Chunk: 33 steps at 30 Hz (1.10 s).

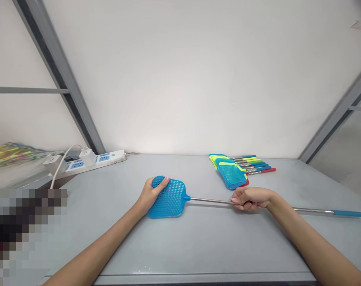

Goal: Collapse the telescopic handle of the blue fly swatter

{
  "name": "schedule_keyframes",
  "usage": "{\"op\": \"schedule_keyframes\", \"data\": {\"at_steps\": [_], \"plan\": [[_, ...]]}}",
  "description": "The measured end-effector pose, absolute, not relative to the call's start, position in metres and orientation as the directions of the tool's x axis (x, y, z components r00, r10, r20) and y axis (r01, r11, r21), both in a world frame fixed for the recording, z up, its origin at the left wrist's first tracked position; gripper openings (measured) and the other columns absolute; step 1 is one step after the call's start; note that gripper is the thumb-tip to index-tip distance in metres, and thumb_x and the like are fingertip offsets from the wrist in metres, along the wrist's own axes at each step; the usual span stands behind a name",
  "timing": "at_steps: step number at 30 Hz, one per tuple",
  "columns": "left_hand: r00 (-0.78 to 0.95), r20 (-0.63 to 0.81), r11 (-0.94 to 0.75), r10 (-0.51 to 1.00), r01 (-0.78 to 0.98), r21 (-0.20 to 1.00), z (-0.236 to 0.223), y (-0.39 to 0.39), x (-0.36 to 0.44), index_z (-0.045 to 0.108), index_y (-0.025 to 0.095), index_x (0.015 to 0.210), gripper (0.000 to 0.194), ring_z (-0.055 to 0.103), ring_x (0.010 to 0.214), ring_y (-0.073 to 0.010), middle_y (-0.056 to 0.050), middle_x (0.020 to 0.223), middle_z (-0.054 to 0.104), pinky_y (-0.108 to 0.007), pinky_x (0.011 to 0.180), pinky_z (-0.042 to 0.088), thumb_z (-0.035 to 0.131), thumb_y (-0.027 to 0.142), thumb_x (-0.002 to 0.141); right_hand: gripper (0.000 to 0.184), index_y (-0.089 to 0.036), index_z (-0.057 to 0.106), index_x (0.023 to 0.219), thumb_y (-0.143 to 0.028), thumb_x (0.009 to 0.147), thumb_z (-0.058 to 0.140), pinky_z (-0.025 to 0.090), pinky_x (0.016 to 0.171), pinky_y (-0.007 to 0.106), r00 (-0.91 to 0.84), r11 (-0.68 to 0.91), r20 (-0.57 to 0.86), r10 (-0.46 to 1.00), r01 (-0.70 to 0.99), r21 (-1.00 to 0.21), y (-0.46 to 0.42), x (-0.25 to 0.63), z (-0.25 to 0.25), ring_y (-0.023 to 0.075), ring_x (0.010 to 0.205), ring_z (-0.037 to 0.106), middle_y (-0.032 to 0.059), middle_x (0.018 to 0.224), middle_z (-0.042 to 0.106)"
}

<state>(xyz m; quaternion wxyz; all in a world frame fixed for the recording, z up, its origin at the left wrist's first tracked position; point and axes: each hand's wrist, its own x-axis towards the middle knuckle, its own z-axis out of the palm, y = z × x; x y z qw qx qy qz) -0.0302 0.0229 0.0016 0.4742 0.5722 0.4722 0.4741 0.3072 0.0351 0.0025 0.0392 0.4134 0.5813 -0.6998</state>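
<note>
A blue fly swatter (172, 200) with a long metal rod lies across the front of the grey table, its blue grip pointing right. My left hand (152, 194) is closed on the far left edge of the perforated head, thumb on top and the other fingers hidden beneath. Around the middle of the rod, the fingers of my right hand (247, 198) are wrapped in a pinch. My right wrist and forearm cover part of the rod. Beyond that hand lies a pile of fly swatters (231, 174) with blue, yellow-green and red parts, handles to the right.
At the back left a white power strip (112, 158) holds plugged-in white adapters (87, 157), with a white cable hanging down. Blurred yellow and coloured items (14, 157) lie at the far left. A white wall (180, 79) and grey metal frame posts (61, 71) bound the table.
</note>
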Motion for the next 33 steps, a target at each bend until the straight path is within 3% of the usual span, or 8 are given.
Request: {"op": "schedule_keyframes", "data": {"at_steps": [12,22,33], "plan": [[0.115,0.059,-0.062,0.992,0.024,0.998,0.0031,0.0223,-0.0277,0.048,0.016,0.052,0.032,0.047,0.045,-0.0108,0.004,0.046,0.047,-0.021,0.046,0.037,0.059,0.043,0.065,0.03,-0.013,0.047,0.06,-0.037,0.077,0.048,0.01,0.028,0.015,-0.701,-0.271,-0.55,0.454,0.48,-0.835,0.0364,0.3063,0.0027,0.0021,0.032,0.016,-0.0092,0.039,0.025],[0.092,0.05,-0.043,0.995,-0.07,0.997,0.001,0.028,-0.0276,0.051,0.015,0.051,0.042,0.05,0.045,-0.0134,0.001,0.047,0.052,-0.024,0.048,0.039,0.051,0.053,0.068,0.03,-0.011,0.051,0.062,-0.038,0.076,0.048,0.011,0.028,0.016,-0.694,-0.246,-0.518,0.499,0.46,-0.853,0.0406,0.3085,-0.0033,0.0023,0.03,0.019,-0.0086,0.038,0.029],[0.151,0.068,-0.05,0.986,-0.122,0.991,0.0013,0.0293,-0.0273,0.063,0.012,0.079,0.042,0.06,0.065,-0.0214,-0.005,0.067,0.065,-0.03,0.063,0.044,0.049,0.051,0.071,0.03,-0.01,0.056,0.066,-0.035,0.078,0.046,0.014,0.029,0.017,-0.717,-0.219,-0.472,0.514,0.422,-0.88,0.042,0.3104,-0.0066,0.0027,0.029,0.022,-0.0083,0.036,0.031]]}}
